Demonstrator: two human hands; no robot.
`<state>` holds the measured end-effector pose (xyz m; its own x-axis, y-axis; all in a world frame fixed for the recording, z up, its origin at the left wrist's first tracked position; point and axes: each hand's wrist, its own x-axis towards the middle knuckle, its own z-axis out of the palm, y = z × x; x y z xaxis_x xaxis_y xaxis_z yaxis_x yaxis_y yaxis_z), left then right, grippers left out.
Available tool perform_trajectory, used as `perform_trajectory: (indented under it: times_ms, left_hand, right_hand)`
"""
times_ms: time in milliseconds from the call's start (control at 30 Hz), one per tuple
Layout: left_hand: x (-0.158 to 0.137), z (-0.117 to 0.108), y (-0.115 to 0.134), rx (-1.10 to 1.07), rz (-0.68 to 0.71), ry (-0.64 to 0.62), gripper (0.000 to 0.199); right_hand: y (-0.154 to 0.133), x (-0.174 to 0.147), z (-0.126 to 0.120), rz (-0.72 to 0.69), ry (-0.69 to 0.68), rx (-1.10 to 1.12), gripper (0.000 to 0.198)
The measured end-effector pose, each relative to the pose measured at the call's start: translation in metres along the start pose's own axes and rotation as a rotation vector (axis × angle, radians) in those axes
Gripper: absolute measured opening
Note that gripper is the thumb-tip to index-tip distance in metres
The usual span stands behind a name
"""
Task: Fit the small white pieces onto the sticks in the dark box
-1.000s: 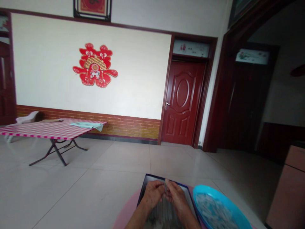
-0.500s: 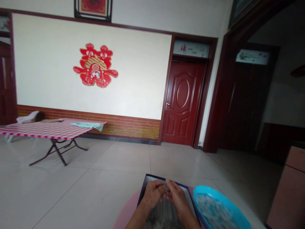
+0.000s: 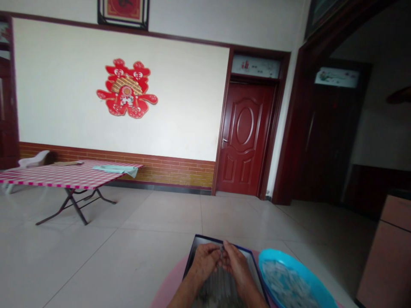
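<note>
Over a dark-edged shallow box, my left hand and my right hand meet fingertip to fingertip. Between them is a small, thin greyish piece, pinched by both; its kind is too small to make out. Inside the box, below my wrists, lie many thin greyish strips side by side. Close to the right of the box stands a blue plastic basin with many small pale, whitish pieces in it.
The box and basin rest on a pink round surface. A folding table with a red-and-white checked cover stands at the left, a light blue cloth on it. A pinkish cabinet is at the right. A red door is ahead.
The view has shifted very slightly. Both hands stay together over the box, with only a small movement of the fingers around the thin piece.
</note>
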<state>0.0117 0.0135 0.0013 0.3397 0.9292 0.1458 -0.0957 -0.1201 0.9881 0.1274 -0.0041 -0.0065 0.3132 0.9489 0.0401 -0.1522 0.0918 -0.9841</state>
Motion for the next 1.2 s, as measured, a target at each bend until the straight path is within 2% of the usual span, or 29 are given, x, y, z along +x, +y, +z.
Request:
perform_trajectory:
  times_ms: [167, 333, 533, 733, 933, 1067, 1200]
  left_hand:
    - [0.003, -0.001, -0.005, 0.005, 0.008, 0.010, 0.031]
    - [-0.001, -0.001, 0.001, 0.026, 0.025, -0.018, 0.030]
    - [-0.001, 0.000, 0.001, 0.017, -0.006, 0.002, 0.033]
    - [0.001, -0.001, -0.001, 0.038, 0.012, -0.005, 0.032]
    - [0.006, -0.004, -0.014, 0.051, 0.056, -0.013, 0.029]
    - [0.005, -0.004, -0.012, 0.055, 0.099, -0.015, 0.028]
    - [0.001, -0.002, -0.008, 0.061, 0.036, -0.036, 0.039]
  right_hand:
    - [-0.002, 0.000, -0.002, 0.015, -0.031, 0.036, 0.044]
    - [0.001, -0.001, -0.001, -0.017, -0.059, 0.001, 0.039]
    - [-0.001, 0.000, -0.001, 0.006, -0.015, -0.002, 0.042]
    - [0.001, 0.001, -0.002, -0.045, -0.064, -0.013, 0.034]
    - [-0.004, -0.003, 0.000, -0.102, -0.003, -0.049, 0.029]
    - [-0.006, -0.003, 0.000, -0.130, 0.013, -0.068, 0.031]
    - [-0.003, 0.001, -0.005, -0.108, 0.069, -0.059, 0.033]
